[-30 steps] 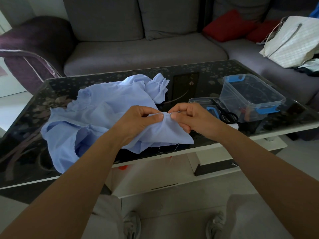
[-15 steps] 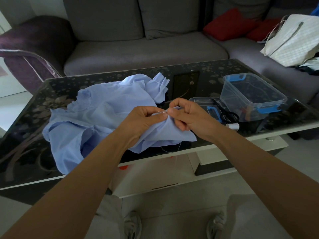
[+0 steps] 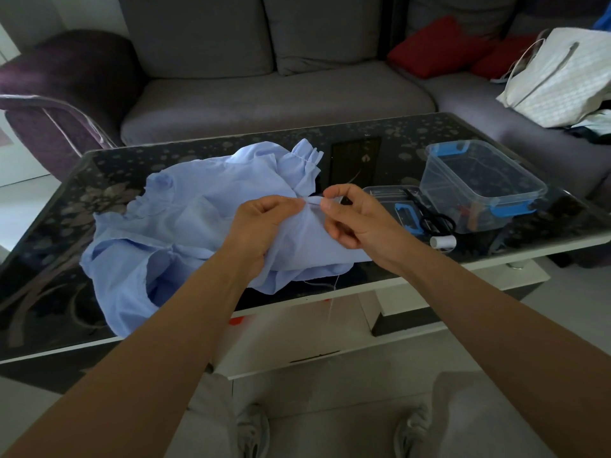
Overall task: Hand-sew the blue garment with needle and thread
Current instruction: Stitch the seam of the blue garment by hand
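Observation:
A crumpled light blue garment (image 3: 185, 226) lies on the dark glass table (image 3: 49, 259). My left hand (image 3: 261, 226) grips a raised fold of the fabric from the left. My right hand (image 3: 350, 216) pinches the same fold's top edge with thumb and forefinger, fingertips almost touching the left hand's. The needle itself is too small to make out. A thin white thread (image 3: 332, 292) hangs from the cloth over the table's front edge.
A clear plastic box with blue clips (image 3: 479, 183) stands at the right, its lid (image 3: 393, 196) beside it with black scissors (image 3: 433, 219) on it. A white thread spool (image 3: 443, 241) lies near the edge. Grey sofa (image 3: 264, 87), red cushions and a white bag behind.
Both hands have lifted the fold slightly up and away from me. The right fingers have shifted to pinch at the fold's top edge.

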